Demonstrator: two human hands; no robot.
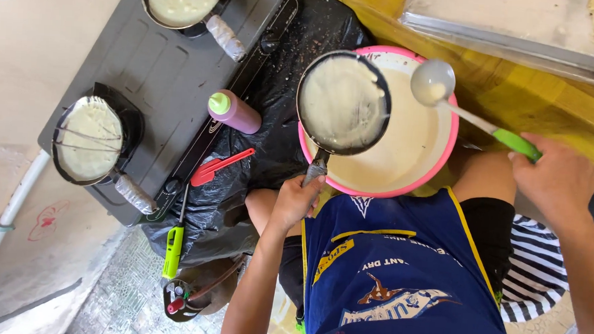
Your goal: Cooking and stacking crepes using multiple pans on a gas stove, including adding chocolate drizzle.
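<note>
My left hand [296, 199] grips the handle of a small dark frying pan [343, 103] coated with pale batter, held tilted over a pink-rimmed bowl [447, 154] full of the same batter. My right hand [558, 179] holds the green handle of a metal ladle [433, 82], whose scoop hangs over the bowl's far rim. The bowl sits in front of my knees, beside a blue apron.
A grey two-burner stove [166, 72] at left carries two more pans with batter [90, 140] [182, 0]. A pink squeeze bottle [235, 112], red spatula [219, 167] and green lighter [173, 250] lie on black plastic. A metal tray [507, 25] rests on the yellow surface beyond.
</note>
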